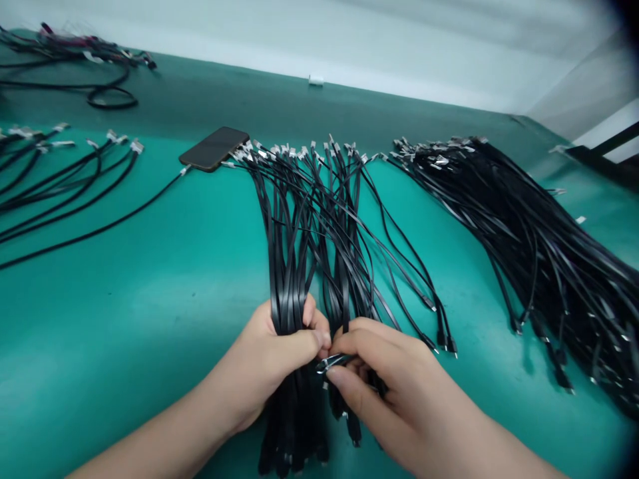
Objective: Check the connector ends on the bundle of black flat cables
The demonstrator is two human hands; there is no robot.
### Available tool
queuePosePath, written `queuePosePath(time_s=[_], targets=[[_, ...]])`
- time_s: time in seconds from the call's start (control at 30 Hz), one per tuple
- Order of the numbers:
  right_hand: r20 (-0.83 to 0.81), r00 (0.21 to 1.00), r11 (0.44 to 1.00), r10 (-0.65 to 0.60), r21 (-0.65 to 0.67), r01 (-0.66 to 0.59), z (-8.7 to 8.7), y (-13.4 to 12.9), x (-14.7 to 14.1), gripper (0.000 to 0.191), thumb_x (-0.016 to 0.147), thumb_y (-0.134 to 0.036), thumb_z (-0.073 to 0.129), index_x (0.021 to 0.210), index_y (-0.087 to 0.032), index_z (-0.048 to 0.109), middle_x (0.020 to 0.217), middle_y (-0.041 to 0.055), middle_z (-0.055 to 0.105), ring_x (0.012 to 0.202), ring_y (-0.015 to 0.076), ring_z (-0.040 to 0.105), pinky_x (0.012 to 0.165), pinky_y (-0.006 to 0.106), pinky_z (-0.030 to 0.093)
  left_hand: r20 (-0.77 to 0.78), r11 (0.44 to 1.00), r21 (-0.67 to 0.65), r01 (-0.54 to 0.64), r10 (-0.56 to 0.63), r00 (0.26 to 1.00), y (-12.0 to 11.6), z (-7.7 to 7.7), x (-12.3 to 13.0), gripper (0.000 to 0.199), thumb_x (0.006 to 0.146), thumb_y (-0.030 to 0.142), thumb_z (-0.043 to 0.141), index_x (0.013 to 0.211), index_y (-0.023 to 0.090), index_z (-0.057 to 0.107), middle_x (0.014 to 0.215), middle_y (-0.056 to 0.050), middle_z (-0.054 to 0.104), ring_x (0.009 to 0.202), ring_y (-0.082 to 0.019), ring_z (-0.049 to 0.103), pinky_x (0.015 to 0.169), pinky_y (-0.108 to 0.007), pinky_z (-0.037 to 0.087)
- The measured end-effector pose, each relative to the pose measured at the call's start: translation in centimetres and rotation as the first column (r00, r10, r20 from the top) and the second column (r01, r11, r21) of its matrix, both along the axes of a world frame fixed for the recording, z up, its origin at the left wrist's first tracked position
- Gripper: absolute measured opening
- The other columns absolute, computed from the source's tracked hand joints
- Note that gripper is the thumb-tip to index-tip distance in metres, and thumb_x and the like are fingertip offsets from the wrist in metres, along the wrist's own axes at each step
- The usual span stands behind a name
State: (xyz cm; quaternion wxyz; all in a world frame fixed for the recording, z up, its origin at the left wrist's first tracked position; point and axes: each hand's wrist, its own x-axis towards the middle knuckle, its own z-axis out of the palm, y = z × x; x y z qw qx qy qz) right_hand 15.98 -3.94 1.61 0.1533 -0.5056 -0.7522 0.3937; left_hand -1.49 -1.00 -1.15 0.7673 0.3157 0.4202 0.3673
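Observation:
My left hand (269,362) is wrapped round a thick bundle of flat black cables (287,286), whose lower ends hang down below my fist. Close beside it, my right hand (399,379) pinches a cable end (331,362) with a shiny metal tip between thumb and fingers. How many cables it grips is partly hidden. More loose black cables (349,253) lie just to the right of the bundle, crossing one another. Silver connectors (299,153) line the far ends of these cables in a rough row.
A dark phone (214,148) lies flat beyond the bundle, with a black cable's plug next to it. A large cable heap (539,246) spreads over the right side of the green table (150,313). Other cables (74,166) lie at the left, and a tangled pile (84,50) sits behind them.

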Motion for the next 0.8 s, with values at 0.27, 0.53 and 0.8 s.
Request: queuePosePath(time_s=[0.27,0.53,0.8], targets=[[-0.009,1.0,1.0,-0.009,-0.005,0.009,-0.18,0.03,-0.04,0.016,0.1,-0.022,0.051,0.093,-0.02,0.065,0.083,0.0005,0.059,0.071,0.0138,0.056,0.061,0.027,0.043,0.025,0.999,-0.047,-0.025,0.026,0.999,0.09,-0.05,0.21,0.022,0.066,0.004,0.06,0.072,0.021,0.047,0.065,0.006,0.063,0.063,-0.011,0.054,0.064,-0.025,0.042],[0.001,1.0,1.0,-0.006,0.012,0.005,-0.18,0.01,0.0,0.015,0.1,-0.021,0.052,0.09,-0.02,0.063,0.082,0.0001,0.059,0.072,0.0143,0.057,0.062,0.027,0.044,0.079,0.998,-0.057,-0.016,0.02,0.997,-0.09,0.0,0.08,0.018,0.075,0.015,0.067,0.074,0.02,0.05,0.069,0.004,0.064,0.068,-0.012,0.056,0.068,-0.026,0.044],[-0.026,1.0,1.0,-0.004,0.013,0.004,-0.28,-0.05,0.09,0.015,0.101,-0.022,0.052,0.09,-0.02,0.062,0.083,0.0004,0.059,0.073,0.0139,0.057,0.063,0.027,0.044,0.023,0.999,-0.046,-0.024,0.025,0.999,0.09,0.11,0.13,0.025,0.071,0.016,0.071,0.072,0.021,0.046,0.063,0.007,0.06,0.063,-0.011,0.052,0.063,-0.025,0.039]])
